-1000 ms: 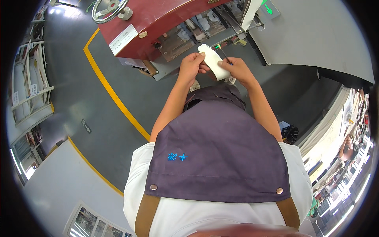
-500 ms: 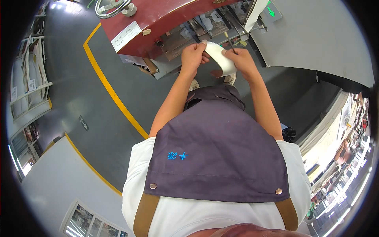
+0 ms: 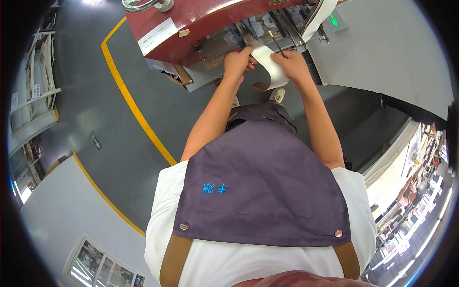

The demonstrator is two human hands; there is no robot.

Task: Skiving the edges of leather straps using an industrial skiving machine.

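My left hand [image 3: 237, 63] is closed on the upper end of a white, curled strip [image 3: 269, 69] at the opening of a red machine [image 3: 201, 19]. My right hand [image 3: 294, 68] grips the strip's right side along with a thin dark tool [image 3: 279, 47] with a pale yellow tip, pointing up toward the machine's metal parts [image 3: 258, 26]. The strip's lower end hangs curved between the hands, showing a brown patch; where its upper end meets the machine is hard to make out.
A chrome handwheel [image 3: 138, 5] tops the machine at left. A grey surface [image 3: 373, 48] extends right. A yellow floor line [image 3: 136, 110] runs along the left, past white racks [image 3: 28, 95]. Cluttered work areas [image 3: 411, 191] show at the far right.
Both hands have moved forward with the strip, up to the machine's opening. The strip's lower part now curves more, and the machine sits slightly farther right in view.
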